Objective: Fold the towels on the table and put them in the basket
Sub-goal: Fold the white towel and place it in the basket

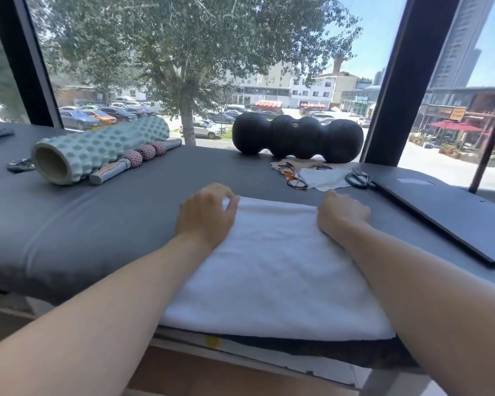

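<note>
A white towel (275, 264) lies folded flat on the dark grey padded table (97, 212), reaching from the near edge toward the middle. My left hand (206, 212) sits at its far left corner, fingers curled and thumb pinching the towel's edge. At the far right corner, my right hand (342, 211) has its fingers curled down over the towel's edge. No basket is in view.
A mint foam roller (97, 151) and a pink massage stick (135, 161) lie at the back left. A black peanut-shaped roller (297, 137) stands by the window. Glasses (292, 174), a white cloth (323, 178), scissors (357, 178) and a dark flat board (446, 212) lie at the right.
</note>
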The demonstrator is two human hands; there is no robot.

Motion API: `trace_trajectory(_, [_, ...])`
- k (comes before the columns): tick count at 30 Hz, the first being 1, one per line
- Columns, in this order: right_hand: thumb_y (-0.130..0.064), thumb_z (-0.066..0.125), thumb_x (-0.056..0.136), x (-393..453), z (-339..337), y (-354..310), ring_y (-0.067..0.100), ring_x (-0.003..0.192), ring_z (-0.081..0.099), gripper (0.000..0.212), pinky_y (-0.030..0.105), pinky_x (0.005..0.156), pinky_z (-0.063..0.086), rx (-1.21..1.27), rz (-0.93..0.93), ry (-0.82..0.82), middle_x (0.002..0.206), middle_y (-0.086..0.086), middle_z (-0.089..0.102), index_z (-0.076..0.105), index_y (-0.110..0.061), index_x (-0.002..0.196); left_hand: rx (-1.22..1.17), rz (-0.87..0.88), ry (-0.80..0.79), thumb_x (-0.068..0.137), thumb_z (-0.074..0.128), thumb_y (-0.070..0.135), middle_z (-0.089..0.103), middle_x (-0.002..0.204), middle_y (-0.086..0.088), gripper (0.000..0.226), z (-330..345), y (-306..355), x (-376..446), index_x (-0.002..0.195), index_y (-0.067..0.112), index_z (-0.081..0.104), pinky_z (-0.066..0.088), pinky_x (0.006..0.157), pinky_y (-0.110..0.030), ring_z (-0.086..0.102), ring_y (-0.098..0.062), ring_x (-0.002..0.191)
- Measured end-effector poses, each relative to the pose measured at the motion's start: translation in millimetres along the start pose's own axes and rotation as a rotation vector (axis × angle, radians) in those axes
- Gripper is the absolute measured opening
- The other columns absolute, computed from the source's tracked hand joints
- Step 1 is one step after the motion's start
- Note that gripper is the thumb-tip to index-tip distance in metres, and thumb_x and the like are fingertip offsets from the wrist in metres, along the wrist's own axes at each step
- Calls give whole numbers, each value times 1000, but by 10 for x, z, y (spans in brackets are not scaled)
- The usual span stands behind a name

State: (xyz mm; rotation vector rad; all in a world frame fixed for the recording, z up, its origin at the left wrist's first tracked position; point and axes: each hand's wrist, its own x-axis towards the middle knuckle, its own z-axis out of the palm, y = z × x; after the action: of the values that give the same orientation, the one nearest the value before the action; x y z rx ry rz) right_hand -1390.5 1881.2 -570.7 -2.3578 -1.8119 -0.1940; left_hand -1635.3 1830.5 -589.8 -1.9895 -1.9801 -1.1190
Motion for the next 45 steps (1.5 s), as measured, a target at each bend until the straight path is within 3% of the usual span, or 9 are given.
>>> trace_trajectory(4, [-11,52,89,-92,-265,-302,31,117,57,40,38,88,37,-110,-223,164,131,8,51,51,-17,128,97,11,-439,98,35,52,65,108,6,35,24,14,59,79,31,56,44,90,-36,53,-25,114])
trace_trajectory(8, [-34,37,104,-316,-34,-661,26,142,39,36,40,109,33,148,-608,-147,152,-1,46,53,-30,137,174,97,-587,101,23,58,31,162,8,56,69,-85,174,150,35,39,20,120,-42,24,-18,149])
trace_trajectory(12, [-55,18,105,-159,83,-500,22,156,5,60,47,125,5,140,-504,-282,168,-7,10,17,-30,160,219,26,-676,103,17,57,5,169,3,64,104,-155,295,161,29,14,-2,125,-40,0,-17,155])
trace_trajectory(19, [-59,11,100,57,194,-137,23,156,-1,67,52,123,-2,88,-330,-286,169,-5,10,20,-29,159,235,-54,-577,102,16,59,2,169,-1,69,162,-266,231,161,23,13,-4,125,-41,-2,-15,155])
trace_trajectory(22, [-59,10,101,-30,156,-174,24,155,-9,67,51,123,-9,-16,-292,-235,169,-2,1,9,-29,161,301,126,-176,100,27,41,49,151,-7,55,61,-167,76,139,16,56,20,119,-38,39,-25,142])
trace_trajectory(25, [-52,15,105,-224,-58,-292,28,155,-11,64,52,123,-7,-169,-335,-111,169,3,-6,7,-23,161,310,162,-229,100,28,38,69,118,-3,45,-155,101,13,112,21,68,39,94,-36,60,-29,111])
trace_trajectory(32, [-55,17,103,-626,61,-209,21,156,0,64,44,125,2,136,-461,-280,169,-2,4,14,-27,161,183,68,-600,101,18,62,6,168,9,66,-138,-39,-327,160,31,17,-3,125,-40,-1,-13,155])
trace_trajectory(41, [-31,20,108,-852,-272,226,38,147,20,47,52,118,23,150,-371,-212,158,14,28,29,-26,153,105,206,-397,101,29,60,24,164,10,61,-516,80,-665,155,30,34,7,125,-33,15,-10,153])
trace_trajectory(45, [-54,19,106,-1339,-154,323,16,155,5,59,37,125,7,166,-537,-211,168,-5,11,18,-31,160,174,408,-510,91,11,74,11,165,20,74,-537,141,-1062,157,42,18,-1,125,-32,4,-2,153])
